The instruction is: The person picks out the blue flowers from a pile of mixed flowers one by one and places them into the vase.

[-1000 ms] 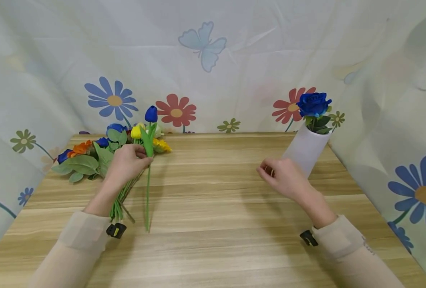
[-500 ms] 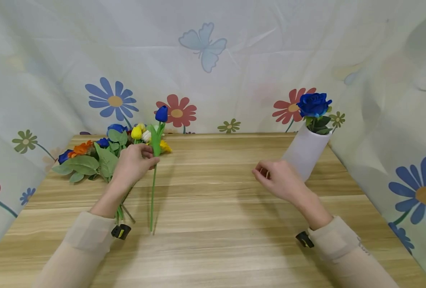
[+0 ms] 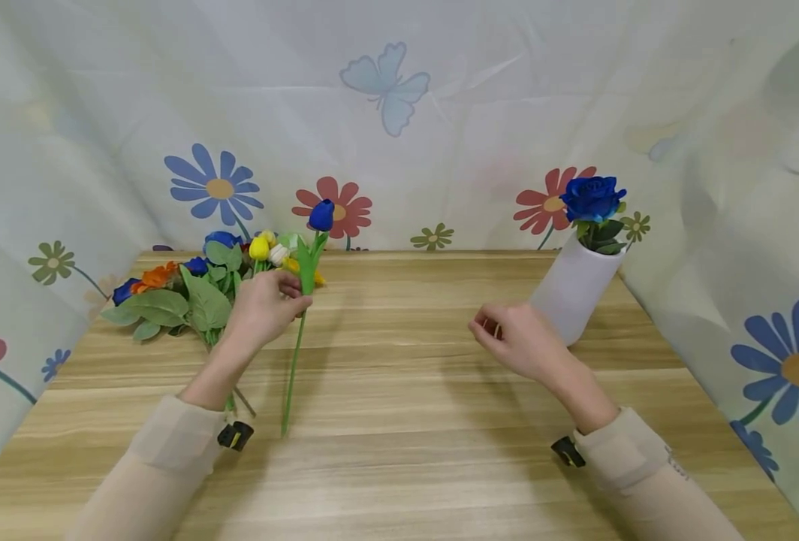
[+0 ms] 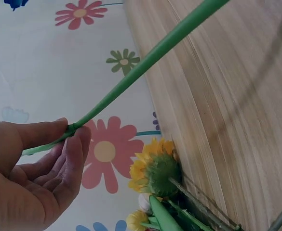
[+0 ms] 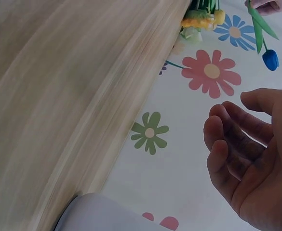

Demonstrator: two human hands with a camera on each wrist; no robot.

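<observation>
Your left hand (image 3: 267, 304) pinches a blue tulip (image 3: 307, 269) just under its green leaves, thumb on one side and fingers on the other; the left wrist view shows the stem running out from that pinch as one long, gently curved green line. The tulip is on your left, bloom uppermost, its stem slanting down toward you over the wooden table (image 3: 399, 391); whether the lower end touches the wood, you cannot tell. Just beside it lies a pile of flowers (image 3: 206, 300), with a yellow sunflower (image 4: 162, 175) nearest the tulip. Your right hand (image 3: 517, 338) holds nothing, its fingers loosely curled, in front of a white vase (image 3: 571, 293) that bears one blue rose (image 3: 592, 198). The step in hand seems to be bringing the tulip away from the pile, so lift before you swing it sideways, letting the leaves slip free of the sunflower. Pinch firmly but lightly: a stem this long and thin will probably sway or twist at its far end. Your right hand could best help by meeting the stem lower down, giving it a second point of support
</observation>
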